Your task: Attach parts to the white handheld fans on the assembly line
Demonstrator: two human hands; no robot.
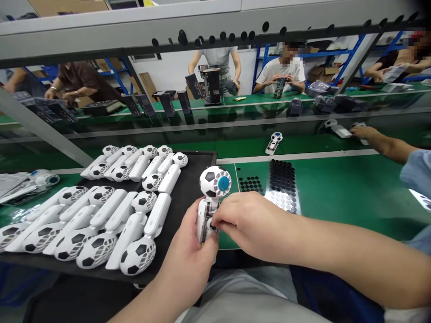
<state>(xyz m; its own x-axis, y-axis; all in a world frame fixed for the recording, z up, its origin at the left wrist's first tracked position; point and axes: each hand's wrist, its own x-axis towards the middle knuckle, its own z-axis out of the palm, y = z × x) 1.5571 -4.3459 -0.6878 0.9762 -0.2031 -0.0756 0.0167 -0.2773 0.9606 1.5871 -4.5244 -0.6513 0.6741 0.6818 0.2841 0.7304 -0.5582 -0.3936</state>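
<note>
16 white devices with football-patterned heads (138,255) are counted on 1 black tray (198,158), where they are laid out in 2 groups of 8. 1 further device (215,181) of the same kind is held by 2 hands of the person: 1 left hand (186,264) and 1 right hand (249,224). 1 white handset (274,142) with blue markings is seen on the green bench (336,197), and 2 white pieces (336,130) are seen near 1 blue-sleeved arm (380,143). 1 sheet of black and silver discs (282,186) is counted. Beyond the bench, 5 co-workers (81,80) are counted.
</note>
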